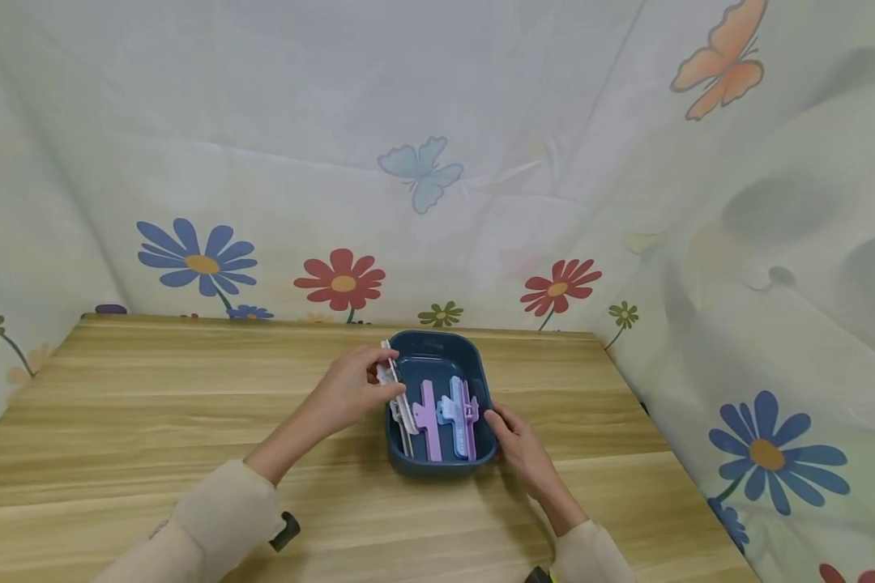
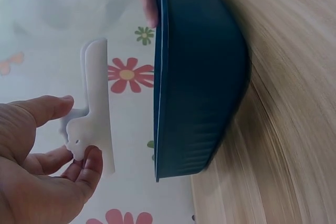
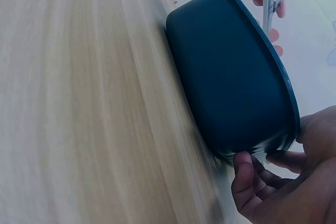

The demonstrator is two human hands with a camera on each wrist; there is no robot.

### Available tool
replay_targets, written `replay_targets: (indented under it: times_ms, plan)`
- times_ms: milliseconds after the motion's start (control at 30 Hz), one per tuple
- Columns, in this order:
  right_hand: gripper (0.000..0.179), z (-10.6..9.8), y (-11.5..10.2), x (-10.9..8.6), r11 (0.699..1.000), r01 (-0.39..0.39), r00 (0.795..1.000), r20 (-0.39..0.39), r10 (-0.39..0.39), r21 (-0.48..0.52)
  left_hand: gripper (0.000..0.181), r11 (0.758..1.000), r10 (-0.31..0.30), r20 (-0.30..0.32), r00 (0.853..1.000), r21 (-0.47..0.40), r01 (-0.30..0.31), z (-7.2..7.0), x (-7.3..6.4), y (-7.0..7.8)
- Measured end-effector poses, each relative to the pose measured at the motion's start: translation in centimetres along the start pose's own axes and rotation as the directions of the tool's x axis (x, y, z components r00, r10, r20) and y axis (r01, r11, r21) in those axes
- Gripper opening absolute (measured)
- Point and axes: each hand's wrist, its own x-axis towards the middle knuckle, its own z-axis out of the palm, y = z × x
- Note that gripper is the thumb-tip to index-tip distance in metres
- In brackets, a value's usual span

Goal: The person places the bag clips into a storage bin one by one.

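Observation:
A dark blue plastic basin stands on the wooden table. Over its left rim, my left hand pinches a white clip by its handles between thumb and fingertips. At the basin's near right side my right hand grips the wall, thumb on the rim and fingers bent against the outside. Inside the basin lie a purple clip, a light blue clip and another purple clip close beside the blue one. Another pale clip shows partly beneath the held one.
The light wooden table extends to both sides of the basin. Behind it hangs a white cloth printed with flowers and butterflies, which also covers the sides. A small purple thing shows at the table's far left corner.

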Motion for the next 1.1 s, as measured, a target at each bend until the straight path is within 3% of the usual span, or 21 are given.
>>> replay_targets:
  times_ms: [367, 533, 1100]
  plan:
    - [0.039, 0.2, -2.5, -1.2, 1.000, -0.005, 1.000, 0.013, 0.005, 0.029, 0.050, 1.000, 0.019, 0.034, 0.999, 0.018, -0.019, 1.3, 0.8, 0.7]
    - [0.043, 0.0, -1.1, -0.6, 1.000, 0.009, 1.000, 0.020, -0.009, 0.024, 0.051, 0.999, 0.020, 0.056, 0.998, 0.034, -0.022, 1.9, 1.3, 1.0]
    - [0.045, -0.3, -0.1, -0.2, 1.000, 0.013, 0.999, 0.037, -0.013, 0.008, 0.049, 0.992, 0.037, 0.108, 0.993, 0.116, -0.049, 3.7, 2.6, 1.2]
